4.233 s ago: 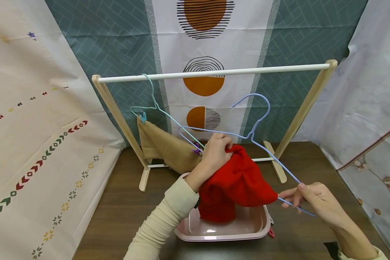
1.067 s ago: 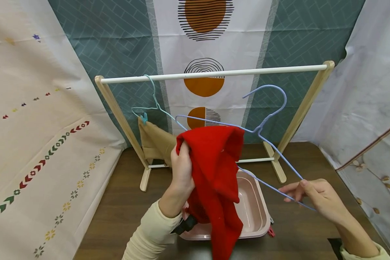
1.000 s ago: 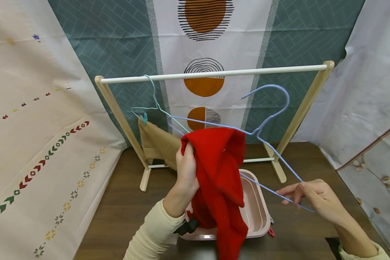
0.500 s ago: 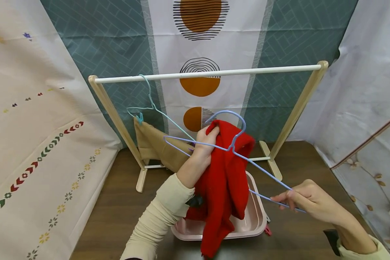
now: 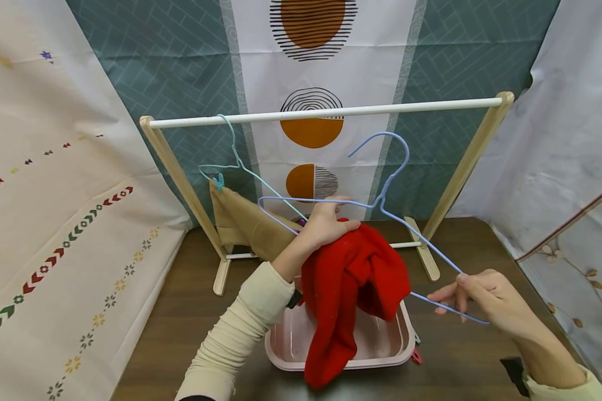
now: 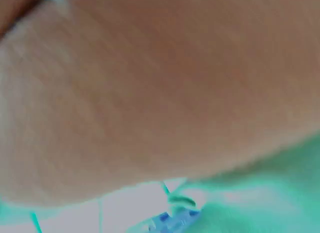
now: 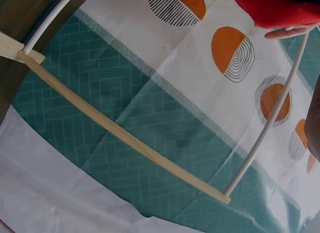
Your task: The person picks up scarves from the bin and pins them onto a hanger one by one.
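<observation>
With right fingers (image 5: 445,292), pinching the blue hanger (image 5: 382,199) near one corner. With left hand (image 5: 323,225), touching the red cloth (image 5: 331,301) bunched at its lower bar, over the pink basin (image 5: 381,363) on the bench (image 5: 456,356); cannot tell if gripping.

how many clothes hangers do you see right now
2. The teal hanger hooks over the white bar; the right hand holds the blue hanger, partly covered by the red cloth. Others could be hidden from view.
</observation>
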A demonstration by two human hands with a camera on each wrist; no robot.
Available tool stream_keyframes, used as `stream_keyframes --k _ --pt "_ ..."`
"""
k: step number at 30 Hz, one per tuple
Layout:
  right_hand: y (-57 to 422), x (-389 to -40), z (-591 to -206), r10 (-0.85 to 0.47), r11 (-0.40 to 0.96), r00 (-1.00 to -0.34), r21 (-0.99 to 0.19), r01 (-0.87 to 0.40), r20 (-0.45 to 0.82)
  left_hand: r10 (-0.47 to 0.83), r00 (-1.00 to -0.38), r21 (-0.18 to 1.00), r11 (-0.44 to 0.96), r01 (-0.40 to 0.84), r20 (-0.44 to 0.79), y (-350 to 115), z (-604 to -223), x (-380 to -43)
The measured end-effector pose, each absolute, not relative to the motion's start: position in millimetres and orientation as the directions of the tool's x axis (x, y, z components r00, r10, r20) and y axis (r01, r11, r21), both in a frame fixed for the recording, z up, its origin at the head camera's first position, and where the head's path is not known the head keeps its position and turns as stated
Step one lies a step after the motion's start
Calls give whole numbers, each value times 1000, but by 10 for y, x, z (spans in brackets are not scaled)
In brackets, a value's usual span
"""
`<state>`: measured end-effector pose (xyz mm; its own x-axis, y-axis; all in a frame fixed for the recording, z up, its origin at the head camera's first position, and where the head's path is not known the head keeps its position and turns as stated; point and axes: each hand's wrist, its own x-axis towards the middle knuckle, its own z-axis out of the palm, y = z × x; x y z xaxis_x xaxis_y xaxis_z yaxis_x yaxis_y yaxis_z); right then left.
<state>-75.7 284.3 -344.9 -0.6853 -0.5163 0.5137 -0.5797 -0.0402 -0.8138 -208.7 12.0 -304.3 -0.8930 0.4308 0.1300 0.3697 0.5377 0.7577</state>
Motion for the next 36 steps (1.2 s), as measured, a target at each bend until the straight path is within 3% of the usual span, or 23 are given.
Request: stream_keyframes --k 3,6,10,13,15,18,21,24,28,31,36 --pt "2845 -737 -3418 -514 9 -722 -839 -544 463 470 -848 611 604 511 245 50 -3054 -2066" --pt "2852 -719 -3398 -511 56 -757 -863 -502 407 480 -774 527 567 633 413 -69 -3088 -1983" --pt "2881 -729 -3406 -512 -4 -747 -871 -492 424 389 -536 393 390 833 750 -302 -3258 -1801" --pt "2906 -743 -3418 -514 -60 -724 -861 -506 461 274 -376 278 337 900 885 -495 -3476 -1671" --pt "2919 -748 -3423 -515 -79 -716 -858 -508 472 250 -385 299 320 899 888 -611 -3629 -1604" --pt "2930 -754 -3424 -523 -117 -707 -862 -493 476 300 -518 447 277 851 801 -738 -3812 -1531" --pt "2931 -767 -3422 -544 -151 -693 -867 -474 474 400 -669 651 203 731 626 -788 -3860 -1446" --pt "2926 -790 -3421 -568 -174 -670 -866 -470 478 503 -733 780 170 602 457 -790 -3831 -1373" --pt "2940 -821 -3418 -596 -180 -656 -874 -452 462 562 -723 825 122 552 401 -779 -3819 -1354" --pt "2965 -843 -3409 -616 -175 -652 -884 -434 443 533 -690 785 73 615 490 -792 -3845 -1380" --pt "2985 -870 -3387 -634 -145 -650 -890 -433 419 452 -579 600 114 792 679 -816 -3657 -1385"
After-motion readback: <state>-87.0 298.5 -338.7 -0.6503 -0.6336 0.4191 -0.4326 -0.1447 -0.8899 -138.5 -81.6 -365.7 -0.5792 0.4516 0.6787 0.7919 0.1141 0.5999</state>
